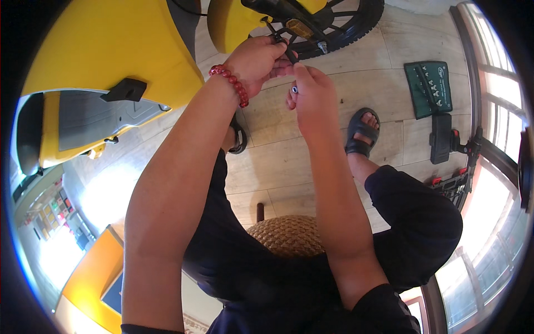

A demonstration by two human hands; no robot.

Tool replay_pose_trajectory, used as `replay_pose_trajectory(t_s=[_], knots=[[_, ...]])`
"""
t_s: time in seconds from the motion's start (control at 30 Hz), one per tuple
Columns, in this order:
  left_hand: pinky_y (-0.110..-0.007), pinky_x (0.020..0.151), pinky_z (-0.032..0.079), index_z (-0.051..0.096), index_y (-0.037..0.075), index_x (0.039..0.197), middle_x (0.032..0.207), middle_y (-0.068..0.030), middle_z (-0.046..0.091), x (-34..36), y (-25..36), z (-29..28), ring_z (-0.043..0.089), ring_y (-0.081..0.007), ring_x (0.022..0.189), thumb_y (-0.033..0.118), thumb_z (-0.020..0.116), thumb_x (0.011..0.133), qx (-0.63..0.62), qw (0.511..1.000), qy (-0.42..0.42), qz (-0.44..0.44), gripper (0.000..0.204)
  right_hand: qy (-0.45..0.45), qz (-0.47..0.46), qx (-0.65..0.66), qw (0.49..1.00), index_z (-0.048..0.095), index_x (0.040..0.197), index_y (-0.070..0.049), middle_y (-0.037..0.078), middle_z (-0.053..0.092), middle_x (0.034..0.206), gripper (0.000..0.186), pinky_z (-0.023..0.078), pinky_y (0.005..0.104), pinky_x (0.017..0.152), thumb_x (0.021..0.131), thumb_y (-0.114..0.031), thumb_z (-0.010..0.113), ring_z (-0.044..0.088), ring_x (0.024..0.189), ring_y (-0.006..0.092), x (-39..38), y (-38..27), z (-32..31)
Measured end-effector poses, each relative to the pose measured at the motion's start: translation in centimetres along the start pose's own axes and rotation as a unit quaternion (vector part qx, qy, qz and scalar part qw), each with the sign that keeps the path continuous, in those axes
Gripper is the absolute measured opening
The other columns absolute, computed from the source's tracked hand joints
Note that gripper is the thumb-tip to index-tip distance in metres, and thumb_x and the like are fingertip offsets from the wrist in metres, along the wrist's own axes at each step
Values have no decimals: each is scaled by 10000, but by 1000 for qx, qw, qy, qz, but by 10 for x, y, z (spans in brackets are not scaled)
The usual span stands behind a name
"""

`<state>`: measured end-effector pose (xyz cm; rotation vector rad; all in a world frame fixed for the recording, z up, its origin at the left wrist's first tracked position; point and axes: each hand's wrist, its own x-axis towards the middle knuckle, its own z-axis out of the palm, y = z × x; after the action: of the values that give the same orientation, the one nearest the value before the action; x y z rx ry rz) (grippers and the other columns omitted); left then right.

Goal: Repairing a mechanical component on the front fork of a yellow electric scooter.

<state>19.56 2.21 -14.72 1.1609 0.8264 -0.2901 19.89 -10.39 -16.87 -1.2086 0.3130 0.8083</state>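
A black tool [287, 51] is being gripped by the left hand [257, 60] near the pedal [298, 28]; a small, indistinct part [294, 89] is being pinched by the right hand [315, 99].

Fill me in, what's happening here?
A person seated on a woven stool works at a yellow scooter by its black wheel. The left hand, red bead bracelet on the wrist, grips a dark tool at a pedal-like part. The right hand pinches a small metal piece just below. A green tool pouch lies on the floor.
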Motion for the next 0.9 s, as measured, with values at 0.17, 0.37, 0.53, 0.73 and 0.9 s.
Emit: replay_pose_trajectory(t_s=[0.17,0.37,0.53,0.73,0.9], knots=[[-238,694,463,530,23,1041,937,-51,611,-1,1,-3,548,-106,770,146,442,921,42,999,11,4,193,65,-189,-246,949,575,718,36,159,565,593,275,412,369,517,853,-190,496,552,532,279,-2,9,6],[-231,672,452,548,24,1008,886,-40,604,3,-4,-6,532,-97,734,156,460,915,41,999,10,12,184,52,-174,-279,943,553,718,22,203,562,613,234,421,404,523,838,-174,507,571,602,363,0,6,3],[-226,641,447,559,15,971,808,-24,571,4,-4,-6,517,-95,703,183,523,888,32,999,11,17,191,94,-350,-507,782,468,734,-28,197,552,605,190,420,464,505,822,-181,537,556,595,392,-2,5,1],[-225,627,447,562,3,932,764,-24,546,5,0,-2,511,-99,692,189,577,859,37,998,42,30,200,3,-235,-238,942,520,875,-32,97,522,581,277,436,390,518,862,-307,541,541,550,228,-1,5,-8],[-232,630,450,563,-9,940,757,-27,542,10,-2,-9,503,-100,692,153,560,864,43,998,38,11,179,-158,198,295,921,542,969,-48,13,477,626,334,407,302,522,879,-369,524,468,565,146,-11,0,-21]])
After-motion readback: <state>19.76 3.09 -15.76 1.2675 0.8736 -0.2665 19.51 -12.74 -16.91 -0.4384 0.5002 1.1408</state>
